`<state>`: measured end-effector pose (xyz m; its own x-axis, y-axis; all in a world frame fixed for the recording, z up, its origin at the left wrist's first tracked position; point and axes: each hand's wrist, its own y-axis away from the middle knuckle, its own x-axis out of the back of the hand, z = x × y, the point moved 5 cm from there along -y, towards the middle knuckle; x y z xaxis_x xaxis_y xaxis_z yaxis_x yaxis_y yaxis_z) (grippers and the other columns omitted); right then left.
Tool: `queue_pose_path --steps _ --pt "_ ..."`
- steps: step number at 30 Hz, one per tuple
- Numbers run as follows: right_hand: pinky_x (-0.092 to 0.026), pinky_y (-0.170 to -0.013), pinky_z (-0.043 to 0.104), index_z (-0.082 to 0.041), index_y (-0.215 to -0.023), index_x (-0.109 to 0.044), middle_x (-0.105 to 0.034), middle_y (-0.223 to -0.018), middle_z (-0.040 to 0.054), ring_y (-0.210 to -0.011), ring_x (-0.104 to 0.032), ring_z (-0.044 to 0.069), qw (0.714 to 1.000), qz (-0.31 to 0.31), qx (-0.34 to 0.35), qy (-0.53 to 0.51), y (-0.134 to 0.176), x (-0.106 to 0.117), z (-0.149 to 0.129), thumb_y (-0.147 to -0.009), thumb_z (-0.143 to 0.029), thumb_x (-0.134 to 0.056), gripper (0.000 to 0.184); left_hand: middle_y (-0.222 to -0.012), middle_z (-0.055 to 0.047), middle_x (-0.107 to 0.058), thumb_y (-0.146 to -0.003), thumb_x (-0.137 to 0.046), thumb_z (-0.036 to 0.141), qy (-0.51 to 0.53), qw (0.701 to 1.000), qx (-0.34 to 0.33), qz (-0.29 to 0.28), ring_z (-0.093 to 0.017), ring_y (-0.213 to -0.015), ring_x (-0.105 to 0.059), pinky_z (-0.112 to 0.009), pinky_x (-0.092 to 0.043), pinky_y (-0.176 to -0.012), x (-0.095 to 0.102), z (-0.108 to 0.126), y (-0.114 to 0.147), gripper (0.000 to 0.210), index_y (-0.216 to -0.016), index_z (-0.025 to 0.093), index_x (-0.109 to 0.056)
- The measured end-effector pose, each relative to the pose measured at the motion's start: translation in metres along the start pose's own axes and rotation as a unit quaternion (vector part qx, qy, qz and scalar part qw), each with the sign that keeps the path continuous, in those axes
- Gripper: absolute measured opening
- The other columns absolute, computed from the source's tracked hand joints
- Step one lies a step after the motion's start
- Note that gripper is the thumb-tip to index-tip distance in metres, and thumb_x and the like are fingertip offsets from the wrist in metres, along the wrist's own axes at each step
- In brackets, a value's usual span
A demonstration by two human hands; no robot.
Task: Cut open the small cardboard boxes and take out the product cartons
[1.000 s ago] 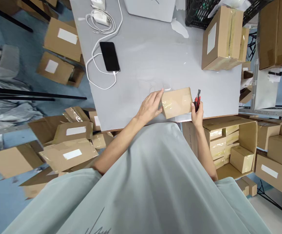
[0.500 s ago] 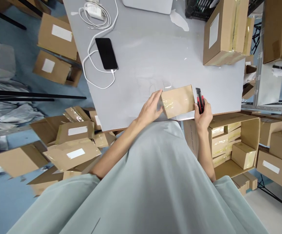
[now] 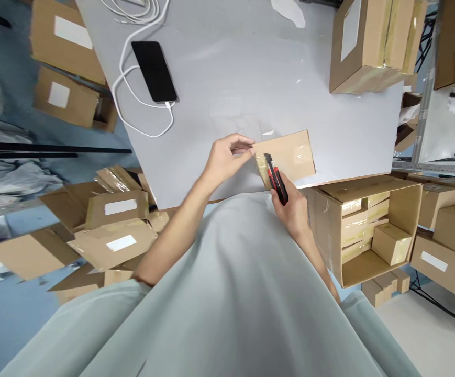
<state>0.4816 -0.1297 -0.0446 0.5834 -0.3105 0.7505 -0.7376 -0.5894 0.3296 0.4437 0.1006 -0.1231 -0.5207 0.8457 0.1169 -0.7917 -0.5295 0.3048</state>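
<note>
A small taped cardboard box (image 3: 290,152) lies near the front edge of the grey table (image 3: 227,89). At its upper left corner, the thumb and fingers of my left hand (image 3: 227,159) are closed on the edge. Clear tape shows along that left end of the box. My right hand (image 3: 295,209) is wrapped round a red and black utility knife (image 3: 277,183). The blade end points away from me and lies over the left part of the box; whether it touches the cardboard I cannot tell.
A black phone (image 3: 154,70) with a white cable (image 3: 122,78) lies on the table's left. A larger carton (image 3: 368,47) stands at the back right. An open carton (image 3: 415,225) holding several small boxes is at my right. Opened cartons (image 3: 113,235) pile up at my left.
My right hand has brought the utility knife leftward from the box's right side to over its left end. My left hand has shifted from the box's side to its upper left corner.
</note>
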Motion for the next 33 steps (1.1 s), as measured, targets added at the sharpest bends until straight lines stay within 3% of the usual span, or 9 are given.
queue_pose_path --steps 6,14,22,29,33 --pt "-0.059 -0.082 0.027 -0.024 -0.173 -0.053 -0.082 -0.129 0.0095 -0.102 -0.080 0.023 0.986 -0.068 0.002 0.149 -0.002 -0.002 -0.021 -0.114 -0.030 -0.048 0.059 -0.104 -0.009 -0.086 -0.078 -0.095 0.044 0.015 0.999 0.032 -0.012 -0.029 -0.103 -0.082 -0.045 -0.069 -0.100 0.005 0.000 -0.003 0.035 -0.101 0.020 -0.084" --pt "-0.052 -0.070 0.025 -0.028 -0.183 -0.032 -0.082 -0.112 0.0086 -0.081 -0.078 0.019 0.929 -0.145 -0.052 0.338 0.002 0.008 -0.059 -0.120 -0.029 -0.038 0.064 -0.103 -0.007 -0.086 -0.080 -0.089 0.039 0.026 0.999 0.026 0.015 -0.027 -0.102 -0.082 -0.042 -0.069 -0.098 -0.002 -0.001 -0.001 0.026 -0.097 0.021 -0.083" --pt "-0.061 -0.077 0.029 -0.027 -0.185 -0.020 -0.081 -0.114 0.0137 -0.085 -0.082 0.023 0.901 -0.198 -0.052 0.382 0.003 0.015 -0.085 -0.116 -0.022 -0.043 0.074 -0.104 -0.006 -0.085 -0.084 -0.084 0.029 0.008 0.999 0.008 0.048 -0.025 -0.099 -0.081 -0.042 -0.068 -0.098 -0.008 -0.007 -0.001 0.015 -0.097 0.021 -0.084" --pt "-0.062 -0.081 0.031 -0.027 -0.185 -0.021 -0.084 -0.110 0.0145 -0.092 -0.083 0.026 0.900 -0.198 -0.061 0.384 0.000 0.022 -0.078 -0.117 -0.026 -0.045 0.072 -0.107 -0.007 -0.086 -0.087 -0.082 0.032 -0.035 0.996 0.017 0.074 -0.026 -0.097 -0.082 -0.041 -0.068 -0.093 -0.011 -0.007 0.004 0.020 -0.104 0.021 -0.087" --pt "-0.060 -0.080 0.029 -0.028 -0.184 -0.026 -0.084 -0.101 0.0112 -0.089 -0.082 0.025 0.896 -0.209 -0.066 0.386 0.014 0.028 -0.071 -0.119 -0.026 -0.043 0.068 -0.110 -0.007 -0.087 -0.088 -0.081 0.033 -0.063 0.993 0.020 0.096 -0.026 -0.094 -0.082 -0.041 -0.067 -0.091 -0.012 -0.001 0.008 0.019 -0.101 0.022 -0.087"
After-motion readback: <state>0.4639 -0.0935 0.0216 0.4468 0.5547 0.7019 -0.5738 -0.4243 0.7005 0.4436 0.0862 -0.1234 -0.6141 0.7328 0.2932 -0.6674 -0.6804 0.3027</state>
